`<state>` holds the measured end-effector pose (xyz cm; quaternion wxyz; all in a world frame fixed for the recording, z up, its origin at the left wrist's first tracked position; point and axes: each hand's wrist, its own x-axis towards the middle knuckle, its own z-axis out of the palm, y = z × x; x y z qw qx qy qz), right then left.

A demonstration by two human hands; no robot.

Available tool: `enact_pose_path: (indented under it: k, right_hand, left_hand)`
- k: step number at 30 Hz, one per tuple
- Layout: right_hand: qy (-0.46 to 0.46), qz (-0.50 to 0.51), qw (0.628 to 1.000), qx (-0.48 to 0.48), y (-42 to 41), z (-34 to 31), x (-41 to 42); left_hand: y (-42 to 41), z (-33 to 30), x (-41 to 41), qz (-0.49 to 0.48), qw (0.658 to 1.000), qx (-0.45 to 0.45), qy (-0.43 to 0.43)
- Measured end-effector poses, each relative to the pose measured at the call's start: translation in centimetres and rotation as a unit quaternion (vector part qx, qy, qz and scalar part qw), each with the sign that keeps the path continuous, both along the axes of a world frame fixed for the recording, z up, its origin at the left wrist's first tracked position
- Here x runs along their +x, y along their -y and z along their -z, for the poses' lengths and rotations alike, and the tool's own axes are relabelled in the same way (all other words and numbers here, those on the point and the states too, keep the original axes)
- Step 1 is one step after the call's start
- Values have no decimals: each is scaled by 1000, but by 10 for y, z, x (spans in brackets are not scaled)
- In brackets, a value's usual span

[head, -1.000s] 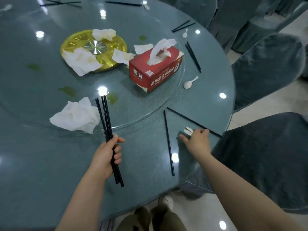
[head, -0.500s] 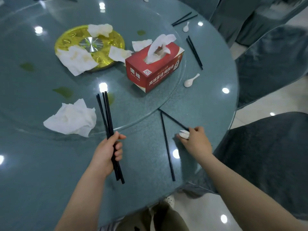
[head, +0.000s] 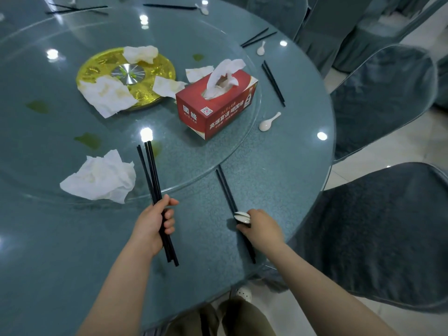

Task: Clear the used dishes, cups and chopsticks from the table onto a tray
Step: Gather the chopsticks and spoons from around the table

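Round and glass-topped, the surface (head: 278, 170) carries a turntable strewn with crumpled napkins (head: 100, 177) and a red tissue box (head: 215, 103). Near its front edge the left hand (head: 152, 226) is closed around a bundle of black chopsticks (head: 152, 173), held upright like a collected sheaf, apparently so more can be added. Just beside it, the right hand (head: 263, 227) grips white spoons (head: 242, 217) while pressing on a pair of chopsticks (head: 225, 187) lying on the surface, likely gathering them. More chopsticks (head: 272, 82) and a spoon (head: 268, 122) wait along the right edge. No tray is in view.
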<state>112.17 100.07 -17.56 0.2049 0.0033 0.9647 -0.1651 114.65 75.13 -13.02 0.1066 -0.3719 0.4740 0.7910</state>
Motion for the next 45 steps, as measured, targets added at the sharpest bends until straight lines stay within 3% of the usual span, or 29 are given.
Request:
enact_pose_path:
  k: [16, 24, 31, 41, 45]
  right_hand:
    - [53, 20, 998, 30, -3, -16, 0]
    - [72, 76, 980, -171, 22, -67, -10]
    - [137, 28, 974, -178, 37, -114, -1]
    - [87, 21, 948, -304, 47, -140, -12]
    - [71, 27, 950, -304, 55, -133, -14]
  left_hand:
    - [-7, -7, 9, -5, 1000, 19, -18]
    - [-21, -18, 13, -35, 998, 57, -19]
    - [-37, -26, 4, -52, 995, 83, -18]
    - [-45, -41, -15, -85, 992, 83, -32]
    - [-61, -51, -18, -59, 991, 98, -77]
